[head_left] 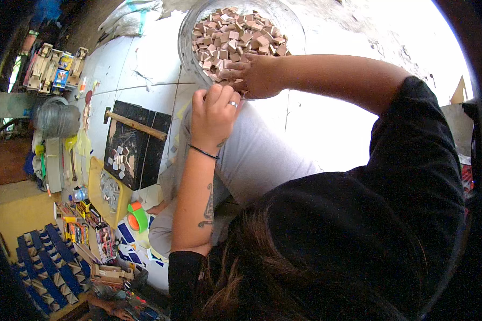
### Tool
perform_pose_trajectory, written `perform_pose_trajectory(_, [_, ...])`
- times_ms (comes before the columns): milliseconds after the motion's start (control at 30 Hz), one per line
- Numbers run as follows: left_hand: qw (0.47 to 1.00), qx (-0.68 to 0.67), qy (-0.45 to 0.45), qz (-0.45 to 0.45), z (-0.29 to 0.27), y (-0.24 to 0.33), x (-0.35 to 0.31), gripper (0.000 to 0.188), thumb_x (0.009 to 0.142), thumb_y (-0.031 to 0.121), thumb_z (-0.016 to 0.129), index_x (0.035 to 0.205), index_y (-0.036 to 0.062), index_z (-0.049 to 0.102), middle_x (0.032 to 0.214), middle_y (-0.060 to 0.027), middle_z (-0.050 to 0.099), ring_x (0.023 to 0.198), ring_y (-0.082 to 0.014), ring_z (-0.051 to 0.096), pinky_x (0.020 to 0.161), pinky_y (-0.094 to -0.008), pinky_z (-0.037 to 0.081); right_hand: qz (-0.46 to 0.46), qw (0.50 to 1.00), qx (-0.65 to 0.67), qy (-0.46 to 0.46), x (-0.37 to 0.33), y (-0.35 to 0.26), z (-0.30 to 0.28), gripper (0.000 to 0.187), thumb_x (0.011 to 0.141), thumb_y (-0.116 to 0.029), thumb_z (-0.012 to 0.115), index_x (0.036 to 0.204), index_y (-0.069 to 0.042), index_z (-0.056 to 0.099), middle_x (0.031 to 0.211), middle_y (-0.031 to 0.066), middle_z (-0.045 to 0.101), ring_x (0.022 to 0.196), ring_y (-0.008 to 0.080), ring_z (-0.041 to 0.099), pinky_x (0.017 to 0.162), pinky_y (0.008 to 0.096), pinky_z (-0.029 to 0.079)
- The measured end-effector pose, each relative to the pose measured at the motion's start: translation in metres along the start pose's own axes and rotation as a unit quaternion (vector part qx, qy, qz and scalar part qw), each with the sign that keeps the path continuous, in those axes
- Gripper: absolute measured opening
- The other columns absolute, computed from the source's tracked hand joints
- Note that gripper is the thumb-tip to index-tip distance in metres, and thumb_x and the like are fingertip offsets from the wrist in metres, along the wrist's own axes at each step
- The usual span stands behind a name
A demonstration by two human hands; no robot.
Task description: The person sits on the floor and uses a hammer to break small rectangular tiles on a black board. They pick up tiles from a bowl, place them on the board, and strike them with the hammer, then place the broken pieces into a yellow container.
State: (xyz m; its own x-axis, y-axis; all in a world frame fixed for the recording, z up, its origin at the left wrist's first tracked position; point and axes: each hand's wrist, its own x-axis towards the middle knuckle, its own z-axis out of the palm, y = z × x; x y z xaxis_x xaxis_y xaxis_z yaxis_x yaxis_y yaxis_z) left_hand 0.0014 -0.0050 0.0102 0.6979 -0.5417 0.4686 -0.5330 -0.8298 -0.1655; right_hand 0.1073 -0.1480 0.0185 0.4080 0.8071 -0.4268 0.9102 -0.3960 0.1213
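Note:
A clear round basin (183, 43) at the top middle holds many small brown square wooden pieces (235, 37). Over its near right side my right hand (260, 76) lies with fingers spread on the pieces, and I see nothing gripped in it. My left hand (214, 109), with a ring and a dark wristband, is closed at the basin's near rim. Its fingertips are hidden, so what it holds, if anything, cannot be made out. Grey trousers cover my legs, just below the basin.
To the left, a hammer (136, 127) lies across a black board (152, 160) bearing loose pieces (121, 161). Beyond are a yellow tray (124, 206) of grey pieces, green and orange tape rolls (137, 216), wooden toy vehicles (48, 69) and a blue rack (51, 262). Another person's hand (110, 306) shows at bottom left.

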Motion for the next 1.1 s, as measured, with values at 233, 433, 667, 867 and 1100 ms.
perform_pose_trajectory(233, [1.0, -0.003, -0.013, 0.004, -0.002, 0.003, -0.001, 0.015, 0.075, 0.022, 0.066, 0.085, 0.0112, 0.062, 0.086, 0.0011, 0.055, 0.089, -0.0178, 0.051, 0.078, -0.0347, 0.036, 0.245, 0.922, -0.278, -0.115, 0.042, 0.043, -0.011, 0.069, 0.085, -0.043, 0.054, 0.145, -0.03, 0.022, 0.154, 0.0054, 0.002, 0.14, 0.0318, 0.006, 0.101, 0.061, 0.023])
perform_pose_trajectory(433, [1.0, -0.008, -0.014, -0.014, -0.002, 0.003, 0.002, 0.014, 0.076, 0.021, 0.065, 0.086, 0.0112, 0.062, 0.088, 0.0011, 0.056, 0.091, -0.0181, 0.052, 0.08, -0.0355, 0.036, -0.027, 0.988, -0.151, -0.01, 0.064, 0.018, -0.003, 0.067, 0.088, -0.046, 0.048, 0.146, -0.03, 0.018, 0.154, 0.0024, 0.009, 0.14, 0.0249, 0.014, 0.1, 0.0629, 0.023])
perform_pose_trajectory(667, [1.0, 0.014, -0.011, -0.015, -0.002, 0.001, 0.002, 0.015, 0.076, 0.024, 0.064, 0.083, 0.011, 0.06, 0.086, 0.0015, 0.054, 0.091, -0.0153, 0.049, 0.077, -0.0326, 0.035, 0.276, 0.943, -0.161, -0.096, 0.089, 0.062, -0.008, 0.073, 0.08, -0.053, 0.058, 0.143, -0.028, 0.03, 0.149, 0.0064, 0.023, 0.13, 0.0338, 0.031, 0.093, 0.0665, 0.03])
perform_pose_trajectory(867, [1.0, -0.001, 0.003, -0.017, -0.002, 0.002, 0.002, 0.015, 0.076, 0.024, 0.065, 0.083, 0.0109, 0.06, 0.085, 0.001, 0.054, 0.09, -0.0167, 0.05, 0.077, -0.0338, 0.035, 0.045, 0.982, -0.162, 0.088, 0.108, 0.031, -0.001, 0.063, 0.085, -0.044, 0.055, 0.141, -0.027, 0.032, 0.15, 0.0089, 0.019, 0.134, 0.0333, 0.025, 0.095, 0.063, 0.033])
perform_pose_trajectory(1100, [1.0, 0.002, -0.018, -0.021, -0.003, 0.001, 0.001, 0.015, 0.077, 0.024, 0.065, 0.083, 0.0109, 0.061, 0.085, 0.0002, 0.055, 0.089, -0.0183, 0.051, 0.079, -0.0348, 0.036, 0.214, 0.962, -0.081, -0.148, 0.104, 0.057, -0.015, 0.055, 0.084, -0.037, 0.06, 0.135, -0.026, 0.043, 0.147, 0.0058, 0.024, 0.137, 0.0266, 0.021, 0.092, 0.0604, 0.038])
